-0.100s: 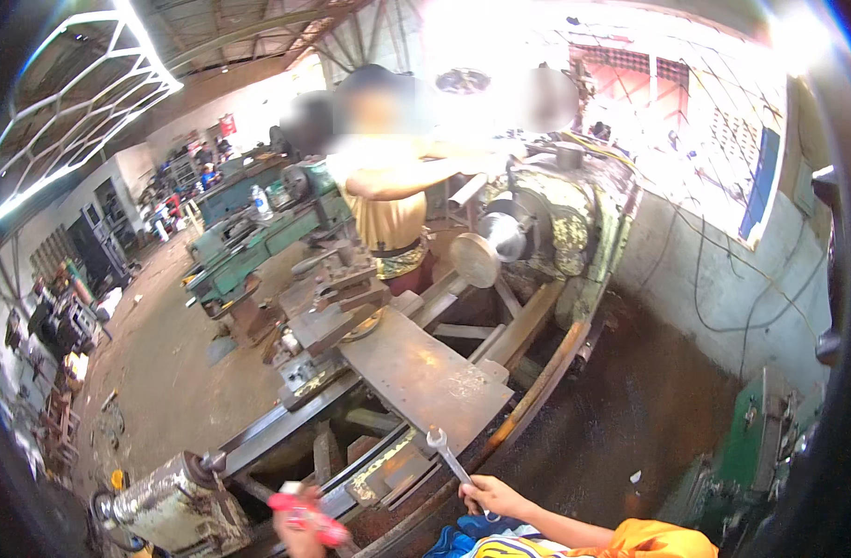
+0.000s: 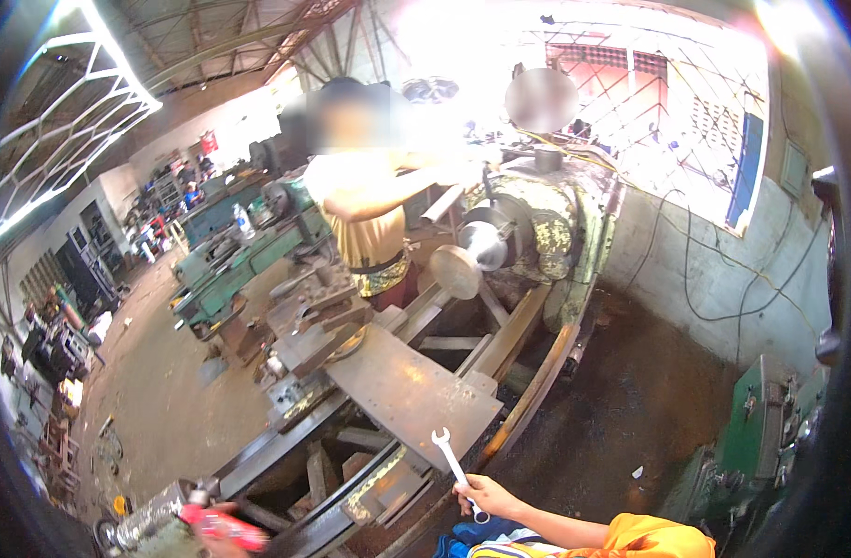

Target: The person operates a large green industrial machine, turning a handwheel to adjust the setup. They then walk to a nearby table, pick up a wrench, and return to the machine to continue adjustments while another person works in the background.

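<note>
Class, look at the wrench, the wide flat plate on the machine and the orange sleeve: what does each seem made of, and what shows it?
Wrench in the right hand: probably steel, smooth, perhaps plated; its silvery shine suggests metal.
Wide flat plate: likely bare iron or steel, dull, with rust-coloured patches.
Orange sleeve: cloth, by its soft folds; fibre unclear.

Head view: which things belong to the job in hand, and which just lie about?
In the work:
wrench, held in the right hand
red item, blurred, at the left hand
lathe, before both hands

Lying about:
clear bottle, by background green machine
white scrap, on floor
</note>
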Motion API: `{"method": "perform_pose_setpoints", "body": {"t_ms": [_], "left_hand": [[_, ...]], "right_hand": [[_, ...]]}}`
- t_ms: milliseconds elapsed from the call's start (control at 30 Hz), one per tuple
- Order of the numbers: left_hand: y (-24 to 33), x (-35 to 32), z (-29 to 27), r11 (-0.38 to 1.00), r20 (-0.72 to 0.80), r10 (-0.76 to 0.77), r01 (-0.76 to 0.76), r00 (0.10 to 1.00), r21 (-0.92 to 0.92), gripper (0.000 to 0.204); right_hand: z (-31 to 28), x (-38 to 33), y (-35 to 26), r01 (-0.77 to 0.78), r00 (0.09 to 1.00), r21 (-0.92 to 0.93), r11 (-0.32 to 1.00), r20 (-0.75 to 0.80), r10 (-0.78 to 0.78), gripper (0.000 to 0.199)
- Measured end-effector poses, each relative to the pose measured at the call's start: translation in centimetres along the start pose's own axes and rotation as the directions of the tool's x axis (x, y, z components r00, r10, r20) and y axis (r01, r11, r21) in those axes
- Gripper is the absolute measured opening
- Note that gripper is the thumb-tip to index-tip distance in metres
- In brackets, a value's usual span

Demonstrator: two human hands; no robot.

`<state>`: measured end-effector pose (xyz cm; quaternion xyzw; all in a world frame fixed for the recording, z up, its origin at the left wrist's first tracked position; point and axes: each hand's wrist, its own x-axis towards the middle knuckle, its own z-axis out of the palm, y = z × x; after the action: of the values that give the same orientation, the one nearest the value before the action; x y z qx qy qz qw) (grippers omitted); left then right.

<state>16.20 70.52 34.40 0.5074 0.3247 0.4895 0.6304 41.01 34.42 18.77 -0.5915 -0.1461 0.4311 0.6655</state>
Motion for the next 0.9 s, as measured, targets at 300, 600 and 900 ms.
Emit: {"method": "perform_pose_setpoints", "body": {"t_ms": [300,600,900], "left_hand": [[-0.2,15.9,1.0,0.944,-0.276,0.301,-0.245,0.913,0.220,0.039],[-1.5,19.0,-1.3,0.924,-0.401,0.346,-0.234,0.848,0.302,0.039],[-1.7,19.8,-4.2,0.912,-0.478,0.378,-0.229,0.793,0.340,0.041]], "right_hand": [[-3.4,1.9,-4.2,-0.086,0.996,0.240,0.967,0.048,0.076,0.025],[-5.5,0.9,-7.3,0.030,0.975,-0.468,0.883,-0.181,-0.129,0.041],[-6.0,1.9,-4.3,-0.011,0.965,-0.476,0.879,-0.236,-0.116,0.039]]}}
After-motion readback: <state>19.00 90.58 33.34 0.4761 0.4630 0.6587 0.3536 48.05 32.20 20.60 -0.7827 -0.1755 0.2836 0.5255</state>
